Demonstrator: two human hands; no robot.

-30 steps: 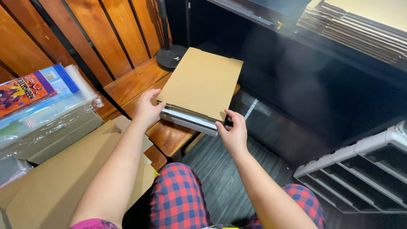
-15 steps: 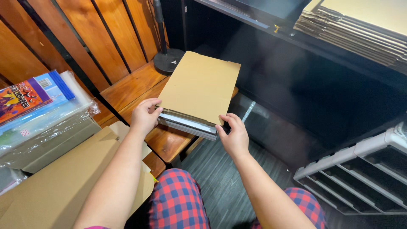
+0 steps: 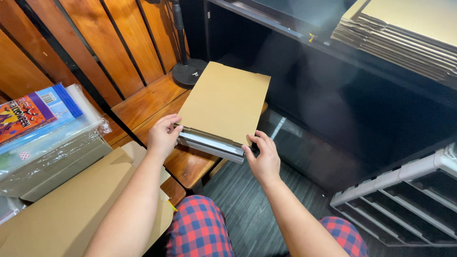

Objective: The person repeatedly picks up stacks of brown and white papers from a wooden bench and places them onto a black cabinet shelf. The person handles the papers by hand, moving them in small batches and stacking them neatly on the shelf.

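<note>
- Our left hand (image 3: 163,134) has its fingers curled over the near left corner of the flat cardboard mailer (image 3: 224,102), thumb tucked under.
- Our right hand (image 3: 263,159) pinches the near right corner, fingers half closed on the edge.
- Under the mailer sits a silvery-grey flat item (image 3: 209,146), poking out along the near edge.
- The whole thing rests on the wooden slat worktop (image 3: 147,100), right at its near right corner.
- A black round stand base (image 3: 189,72) sits just behind.
- A plastic-wrapped stack (image 3: 40,138) lies off on the left.
</note>
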